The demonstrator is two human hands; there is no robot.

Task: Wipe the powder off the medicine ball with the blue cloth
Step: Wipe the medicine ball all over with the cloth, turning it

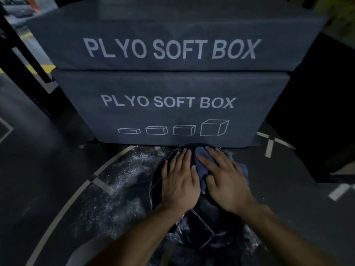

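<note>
On medicine ball (207, 208), left hand (179, 181) flat, right hand (224, 179) flat pressing blue cloth (201, 169)

Ball (207, 210) sits on the floor (57, 169) right in front of me, just before the lower box (172, 112). Upper box (172, 45) is stacked on the lower one. My left hand (180, 181) lies flat on the ball's left top. My right hand (226, 181) is just beside it, flat on the cloth (201, 169), which lies on the ball's right top. Powder (130, 169) is spread on the floor left of the ball, some more below it near me. Tape cross (270, 144) on the floor to the right, by the lower box's corner.
</note>
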